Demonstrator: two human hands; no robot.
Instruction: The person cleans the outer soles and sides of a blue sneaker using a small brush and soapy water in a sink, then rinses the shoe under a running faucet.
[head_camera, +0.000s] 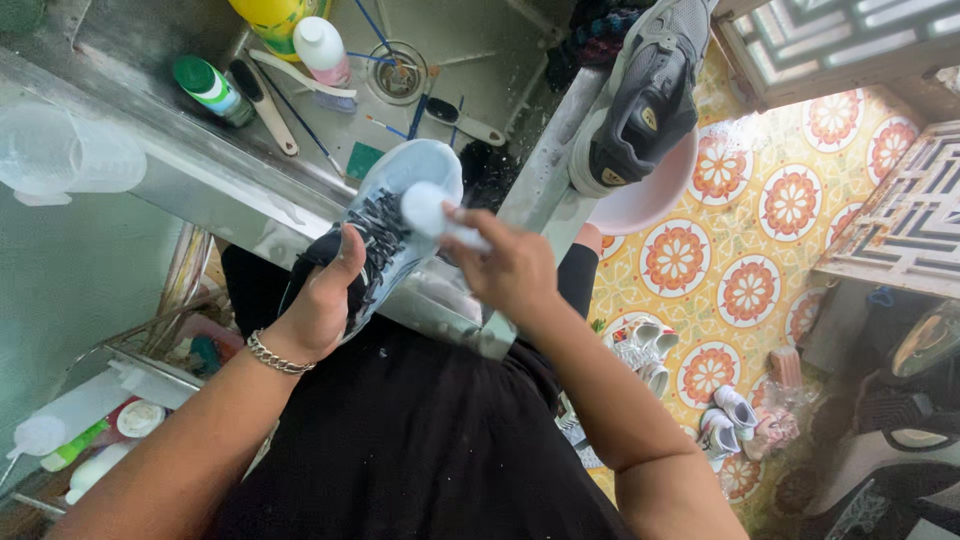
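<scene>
While the person leans over the steel sink, the left hand is wrapped around the heel end of a pale blue sneaker with black laces, fingers curled under it and the thumb lying along its side. That shoe is held just above the sink's near rim, its long axis running on a slant from the heel at the lower left, against the palm, up to the toe at the upper right, which points out over the basin. Its laced top faces up toward the person's head.

The right hand is closed around a small white bottle, the fingers pinched on its narrow end while the rounded white end rests over the shoe's tongue, just at the laces. A silver chain bracelet sits on the left wrist.

Down in the sink lie a green-capped bottle, a pink bottle with a white cap, brushes and thin blue sticks near the drain. A grey and black sneaker stands on the sink's right edge above a pink basin. Small white shoes lie on the orange flowered floor tiles.
</scene>
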